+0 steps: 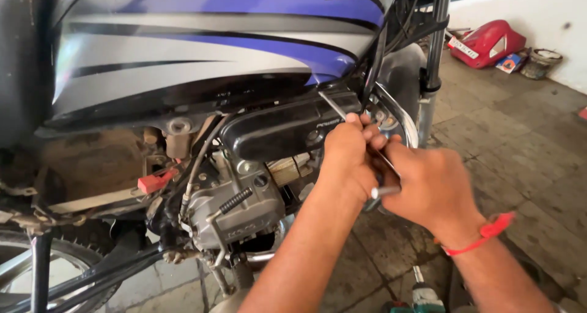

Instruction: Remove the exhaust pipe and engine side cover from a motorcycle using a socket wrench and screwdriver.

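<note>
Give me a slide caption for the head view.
Both hands, left and right, grip a slim metal tool beside a motorcycle's black cover.

Bare forearms, red wrist thread (489, 232)

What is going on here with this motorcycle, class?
A person works at the side of a blue and silver motorcycle. Both hands grip a thin metal rod tool whose tip points under the fuel tank, above the black side cover. The left hand holds the shaft near the cover; the right hand, with a red wrist thread, holds the lower end.
</note>
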